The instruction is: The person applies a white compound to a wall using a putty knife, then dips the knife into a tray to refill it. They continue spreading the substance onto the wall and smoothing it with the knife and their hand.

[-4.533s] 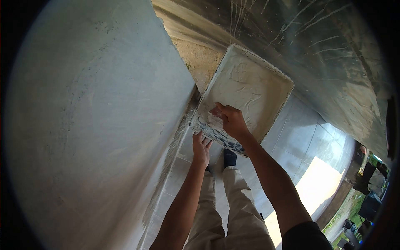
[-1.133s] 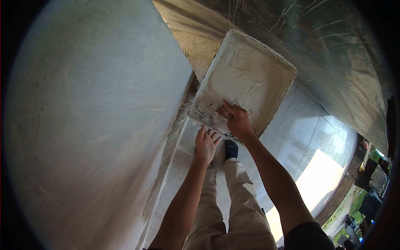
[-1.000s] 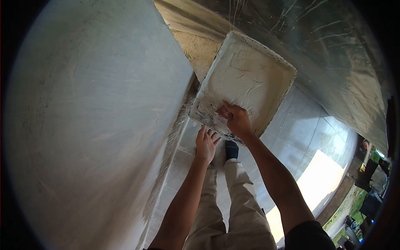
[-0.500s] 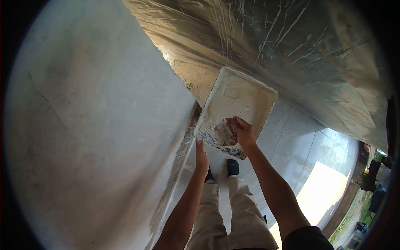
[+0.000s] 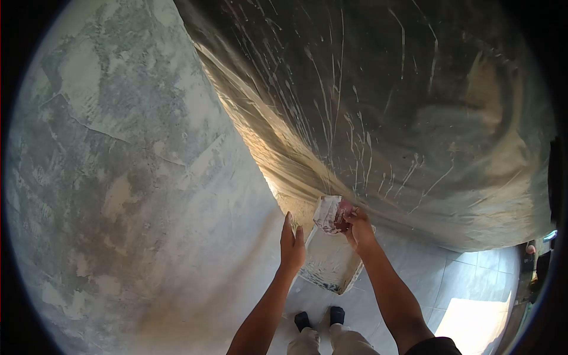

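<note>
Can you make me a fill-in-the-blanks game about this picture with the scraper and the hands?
The hand on the scraper is the ____ one.
The left hand is holding ____.
The sheet is on the picture's right, and the wall is on its ____.
The number of feet you can see is ____.

Missing words: right; nothing; left; two.

Black sleeve (image 5: 436, 345), pale trousers (image 5: 349, 341), dark socks (image 5: 336, 315)

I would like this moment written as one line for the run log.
right hand: holding coated scraper | left hand: open, empty | tray: partly hidden by scraper | wall: patchy grey | plastic sheet: streaked
</note>
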Motion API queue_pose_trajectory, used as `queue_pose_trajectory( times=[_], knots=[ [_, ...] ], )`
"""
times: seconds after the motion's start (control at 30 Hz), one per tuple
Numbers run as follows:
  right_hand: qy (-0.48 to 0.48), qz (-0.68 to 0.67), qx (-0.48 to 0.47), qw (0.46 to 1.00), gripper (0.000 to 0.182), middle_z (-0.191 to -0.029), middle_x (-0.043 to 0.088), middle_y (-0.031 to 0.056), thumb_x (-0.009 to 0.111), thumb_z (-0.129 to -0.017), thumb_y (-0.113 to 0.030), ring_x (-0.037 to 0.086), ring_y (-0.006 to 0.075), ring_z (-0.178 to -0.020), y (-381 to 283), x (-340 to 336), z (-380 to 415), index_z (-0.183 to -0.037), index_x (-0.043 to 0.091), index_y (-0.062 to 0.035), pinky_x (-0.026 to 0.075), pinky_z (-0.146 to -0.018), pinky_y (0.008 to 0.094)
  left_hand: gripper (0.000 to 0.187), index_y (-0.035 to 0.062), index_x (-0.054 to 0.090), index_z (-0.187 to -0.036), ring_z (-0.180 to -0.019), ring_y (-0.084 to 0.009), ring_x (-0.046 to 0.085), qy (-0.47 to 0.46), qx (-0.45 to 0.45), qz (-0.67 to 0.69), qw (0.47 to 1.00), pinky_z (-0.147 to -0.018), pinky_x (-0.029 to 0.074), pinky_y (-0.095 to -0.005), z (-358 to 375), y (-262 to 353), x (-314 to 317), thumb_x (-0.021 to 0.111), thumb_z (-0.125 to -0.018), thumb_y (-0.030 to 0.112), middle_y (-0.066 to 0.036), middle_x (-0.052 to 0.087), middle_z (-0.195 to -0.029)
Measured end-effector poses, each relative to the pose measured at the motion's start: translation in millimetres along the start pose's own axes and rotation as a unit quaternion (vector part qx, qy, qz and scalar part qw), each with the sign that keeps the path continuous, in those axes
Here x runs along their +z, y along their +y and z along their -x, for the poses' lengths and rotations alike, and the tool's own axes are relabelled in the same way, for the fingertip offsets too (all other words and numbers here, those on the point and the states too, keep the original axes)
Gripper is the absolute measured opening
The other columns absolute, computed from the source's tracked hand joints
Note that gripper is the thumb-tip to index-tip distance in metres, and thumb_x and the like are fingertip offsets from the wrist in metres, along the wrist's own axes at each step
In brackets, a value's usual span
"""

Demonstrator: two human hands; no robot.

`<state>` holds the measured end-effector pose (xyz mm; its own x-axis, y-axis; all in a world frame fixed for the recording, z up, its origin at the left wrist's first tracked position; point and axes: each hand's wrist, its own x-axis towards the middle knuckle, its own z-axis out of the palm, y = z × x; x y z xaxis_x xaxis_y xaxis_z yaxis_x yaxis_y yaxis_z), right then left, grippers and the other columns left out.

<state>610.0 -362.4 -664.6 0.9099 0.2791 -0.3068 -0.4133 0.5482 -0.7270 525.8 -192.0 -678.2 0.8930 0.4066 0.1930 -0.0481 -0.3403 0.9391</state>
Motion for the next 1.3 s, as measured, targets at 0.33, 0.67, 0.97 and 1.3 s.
queue_pose_trajectory(
  times=[0.33,0.67,0.97,1.3],
  knots=[
    [-0.282,-0.068,-0.049,0.956,0.031,-0.122,0.056,0.0137,0.04,-0.096,-0.001,0.059,0.0251,-0.11,-107.7,149.1,66.5,-0.126,0.046,-0.0001,0.048,-0.096,0.0411,0.053,-0.0022,0.03,-0.142,-0.131,-0.0384,0.036,0.094,0.27,-0.2,0.937,-0.11,0.027,-0.0452,-33.4,181.7,-95.7,0.047,-0.095,0.017,-0.023,0.037,-0.142],
    [-0.413,-0.136,-0.085,0.897,0.029,-0.123,0.056,0.0131,0.04,-0.097,-0.002,0.058,0.0231,-0.112,-140.3,293.2,182.8,-0.125,0.046,0.0003,0.048,-0.098,0.0383,0.055,-0.0021,0.037,-0.136,-0.128,-0.04,0.038,0.201,0.43,-0.31,0.824,-0.107,0.031,-0.0461,19.6,335.2,-227.8,0.054,-0.084,0.006,-0.023,0.042,-0.136],
    [-0.501,-0.2,-0.098,0.836,0.03,-0.125,0.054,0.0146,0.04,-0.098,-0.002,0.057,0.0233,-0.114,-146.1,399.5,301.8,-0.128,0.042,0.0013,0.048,-0.101,0.0387,0.054,-0.0037,0.038,-0.134,-0.128,-0.0409,0.039,0.302,0.474,-0.388,0.73,-0.107,0.031,-0.0473,122.0,434.5,-351.5,0.052,-0.083,0.006,-0.024,0.043,-0.134],
    [-0.52,-0.171,-0.169,0.82,0.022,-0.115,0.058,0.0099,0.04,-0.1,-0.006,0.06,0.0167,-0.103,-130.4,489.8,420.3,-0.119,0.049,-0.0011,0.052,-0.091,0.0313,0.054,-0.002,0.038,-0.134,-0.127,-0.0411,0.04,0.403,0.466,-0.527,0.586,-0.105,0.033,-0.048,226.8,524.7,-485.6,0.053,-0.083,0.009,-0.024,0.046,-0.13]
  ],
)
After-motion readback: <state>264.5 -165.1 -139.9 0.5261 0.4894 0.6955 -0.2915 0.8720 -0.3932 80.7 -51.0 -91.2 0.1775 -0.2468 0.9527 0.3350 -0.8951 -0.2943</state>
